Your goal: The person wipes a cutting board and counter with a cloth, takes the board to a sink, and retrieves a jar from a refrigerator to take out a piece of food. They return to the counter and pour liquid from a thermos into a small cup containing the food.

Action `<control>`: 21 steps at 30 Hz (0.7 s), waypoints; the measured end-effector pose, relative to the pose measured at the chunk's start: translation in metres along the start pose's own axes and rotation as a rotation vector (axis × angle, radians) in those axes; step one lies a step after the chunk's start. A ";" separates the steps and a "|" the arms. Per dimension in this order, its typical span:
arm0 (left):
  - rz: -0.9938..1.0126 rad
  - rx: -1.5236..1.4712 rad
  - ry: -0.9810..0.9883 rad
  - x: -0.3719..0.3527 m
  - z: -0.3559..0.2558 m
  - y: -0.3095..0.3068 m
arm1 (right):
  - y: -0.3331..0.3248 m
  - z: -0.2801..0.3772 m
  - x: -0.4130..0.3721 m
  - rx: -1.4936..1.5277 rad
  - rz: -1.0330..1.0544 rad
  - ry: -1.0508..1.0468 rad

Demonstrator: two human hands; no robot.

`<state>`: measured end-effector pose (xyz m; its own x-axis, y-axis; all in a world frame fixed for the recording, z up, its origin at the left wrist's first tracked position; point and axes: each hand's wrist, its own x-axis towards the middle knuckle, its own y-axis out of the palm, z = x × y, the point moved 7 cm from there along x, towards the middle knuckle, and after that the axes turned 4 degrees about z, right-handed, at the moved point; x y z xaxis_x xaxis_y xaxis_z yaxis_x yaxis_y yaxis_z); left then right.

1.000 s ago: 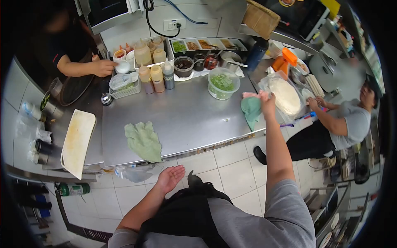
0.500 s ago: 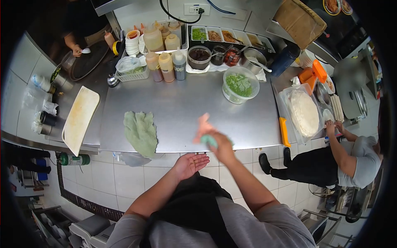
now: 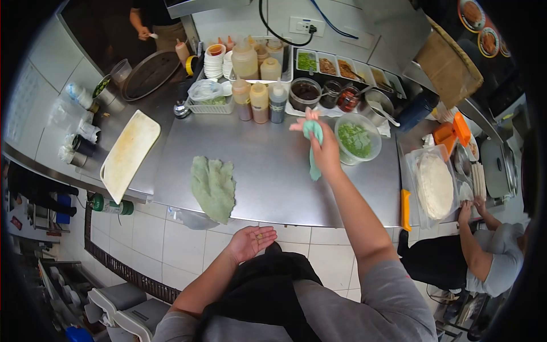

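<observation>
- Over the steel desk [image 3: 273, 188], my right hand [image 3: 325, 153] is closed around a bunched teal and pink cloth [image 3: 315, 137] — the pink part sticks out past my fingers, and a teal end hangs down toward the metal.
- Just in front of the desk's near edge, my left hand [image 3: 252, 242] is open, palm up, fingers extended, with a few small yellowish bits lying in it; I can't tell what they are.
- Close to my right hand, on its right side, stands a clear tub of chopped greens [image 3: 358, 139].
- Behind the cloth are a container of dark sauce [image 3: 305, 94] and, to its left, three squeeze bottles [image 3: 259, 102] in a row.
- Farther back, a rack of topping trays [image 3: 345, 68] runs near the wall.
- Toward the left, a pale green cloth [image 3: 212, 188] lies crumpled on the desk, its lower end at the near edge.
- Well apart from both my hands, a white cutting board [image 3: 131, 154] lies at an angle on the far left.
- On the right side sits a plastic container of pale dough [image 3: 435, 185], with an orange handle [image 3: 405, 210] beside it — a person [image 3: 490, 256] has both hands near there.
</observation>
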<state>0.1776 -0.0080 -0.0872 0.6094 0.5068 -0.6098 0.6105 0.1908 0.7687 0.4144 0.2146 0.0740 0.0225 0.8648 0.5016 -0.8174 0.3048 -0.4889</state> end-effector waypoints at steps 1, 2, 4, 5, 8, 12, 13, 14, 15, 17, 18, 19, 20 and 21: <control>-0.007 -0.005 0.010 -0.003 0.000 -0.003 | 0.016 -0.005 0.020 -0.032 0.041 -0.004; -0.018 -0.006 0.023 -0.006 -0.001 -0.005 | 0.031 -0.009 0.030 -0.064 0.082 -0.009; -0.038 -0.006 0.048 -0.011 -0.005 -0.011 | 0.065 -0.024 0.032 -0.089 0.170 -0.031; -0.043 -0.007 0.055 -0.013 -0.007 -0.012 | 0.081 -0.023 0.032 -0.125 0.252 -0.049; -0.068 -0.030 0.098 -0.020 -0.015 -0.019 | 0.081 -0.001 0.010 -0.146 0.281 -0.139; -0.019 -0.063 0.115 -0.014 -0.017 -0.022 | 0.078 0.037 -0.065 0.024 0.483 -0.178; -0.006 -0.054 0.110 -0.012 -0.017 -0.020 | 0.078 0.050 -0.087 0.036 0.546 -0.210; 0.003 -0.049 0.102 -0.009 -0.017 -0.019 | 0.075 0.070 -0.104 0.112 0.569 -0.238; 0.010 -0.050 0.076 -0.005 -0.014 -0.017 | 0.072 0.089 -0.121 0.184 0.589 -0.261; 0.029 -0.033 0.015 0.000 -0.004 -0.006 | 0.070 0.096 -0.164 0.252 0.642 -0.183; -0.004 0.008 0.036 -0.001 -0.003 0.001 | 0.062 0.094 -0.177 0.340 0.672 0.001; -0.037 0.051 0.061 -0.001 -0.001 0.004 | 0.053 0.092 -0.187 0.433 0.693 0.182; 0.753 -0.337 -0.111 0.008 0.007 0.014 | 0.032 0.088 -0.190 0.444 0.618 0.231; 0.757 -0.331 -0.138 0.007 0.008 0.025 | 0.006 0.073 -0.191 0.429 0.532 0.288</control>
<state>0.2008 -0.0066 -0.0739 0.8647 0.4937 0.0928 -0.1556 0.0877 0.9839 0.3635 0.0218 0.0269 -0.3370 0.9407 0.0386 -0.9119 -0.3160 -0.2617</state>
